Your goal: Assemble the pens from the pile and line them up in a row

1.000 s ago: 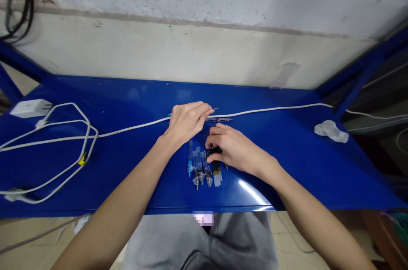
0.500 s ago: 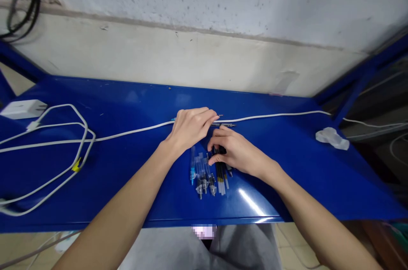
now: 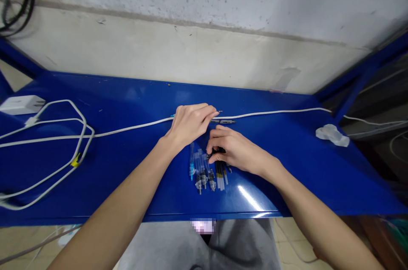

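Note:
My left hand [image 3: 193,122] lies across the white cable, its fingers bent and pressed together. A thin metallic tip [image 3: 220,111] shows just past its fingertips; what it belongs to is hidden. My right hand [image 3: 237,149] is curled, thumb and fingers closing on a small dark piece [image 3: 209,156] that I cannot name. Below it lie dark pen refills [image 3: 220,176] with pale ends. Clear pen barrels [image 3: 200,170] with black grips lie to their left, beside one with a light blue grip [image 3: 191,169]. Behind my hands is a slim pen [image 3: 225,121].
A white cable [image 3: 137,126] crosses the blue table [image 3: 127,168] and loops at left by a white charger [image 3: 22,104]. Crumpled clear plastic [image 3: 332,135] lies at right. A wall [image 3: 197,57] stands behind, with blue frame bars [image 3: 353,87] at the sides.
The whole scene sits slightly higher in the picture. My right fingers have shifted a little over the small dark piece; the left hand has hardly moved.

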